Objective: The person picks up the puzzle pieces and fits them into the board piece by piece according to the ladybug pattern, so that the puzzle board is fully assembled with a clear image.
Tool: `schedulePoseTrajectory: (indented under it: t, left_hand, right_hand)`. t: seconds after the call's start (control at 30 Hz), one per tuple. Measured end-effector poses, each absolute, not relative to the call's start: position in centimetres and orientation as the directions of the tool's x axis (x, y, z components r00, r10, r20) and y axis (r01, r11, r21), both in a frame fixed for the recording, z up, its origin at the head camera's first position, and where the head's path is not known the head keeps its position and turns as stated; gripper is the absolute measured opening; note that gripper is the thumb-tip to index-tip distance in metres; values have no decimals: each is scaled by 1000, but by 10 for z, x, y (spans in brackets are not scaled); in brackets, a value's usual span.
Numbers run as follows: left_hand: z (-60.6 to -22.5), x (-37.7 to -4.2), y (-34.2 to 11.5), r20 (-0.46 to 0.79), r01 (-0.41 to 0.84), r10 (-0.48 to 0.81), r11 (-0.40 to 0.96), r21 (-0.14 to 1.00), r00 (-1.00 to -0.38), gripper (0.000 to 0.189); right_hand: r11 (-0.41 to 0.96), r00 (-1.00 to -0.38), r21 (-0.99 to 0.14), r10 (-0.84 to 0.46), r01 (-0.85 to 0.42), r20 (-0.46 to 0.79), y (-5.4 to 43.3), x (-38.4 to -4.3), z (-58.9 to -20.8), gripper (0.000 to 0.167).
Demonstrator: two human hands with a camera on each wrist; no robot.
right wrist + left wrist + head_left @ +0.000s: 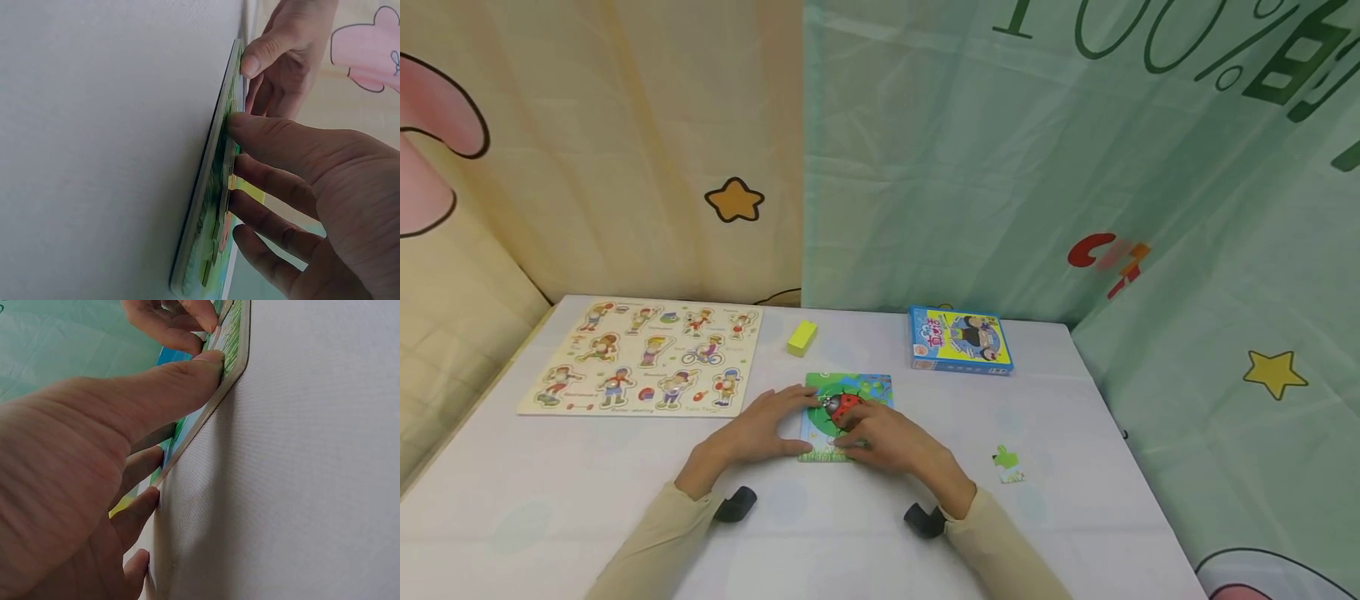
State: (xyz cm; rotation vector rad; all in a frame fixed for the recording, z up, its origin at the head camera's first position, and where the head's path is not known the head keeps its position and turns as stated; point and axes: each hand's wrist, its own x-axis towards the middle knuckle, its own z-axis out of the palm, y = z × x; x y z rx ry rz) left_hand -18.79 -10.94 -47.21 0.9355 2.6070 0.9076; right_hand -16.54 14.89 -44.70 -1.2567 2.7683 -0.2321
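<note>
A small jigsaw puzzle board [827, 450] with a red ladybug on green lies on the table in front of me. My left hand [760, 427] steadies its left side, the thumb resting on the near corner and the fairly straight fingers along the edge. Over the lower right part of the picture, my right hand [883, 437] holds a puzzle piece [219, 240] between thumb and curled fingers. In the right wrist view that piece sits slightly raised above the board. The hand covers much of the board's right side.
Loose puzzle pieces [1009, 462] lie on the table at the right. Behind the puzzle are a yellow block [802, 338] and a blue-and-yellow box [961, 340]. A large board with sports figures [640, 358] lies back left. Curtains [925, 167] hang behind the table.
</note>
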Motion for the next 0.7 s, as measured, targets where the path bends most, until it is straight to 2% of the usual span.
schedulePoseTrajectory:
  t: [0.27,0.7]
  left_hand:
    - [-473,-187,-110,7,505,639,601,619,-770,64]
    - [-472,-187,-110,1,494,636,599,631,-772,65]
  right_hand:
    - [649,-654,-156,-756,-745,-20,146,-165,-448,22]
    - [691,-707,-192,-707,-697,25,144,-159,-450,21]
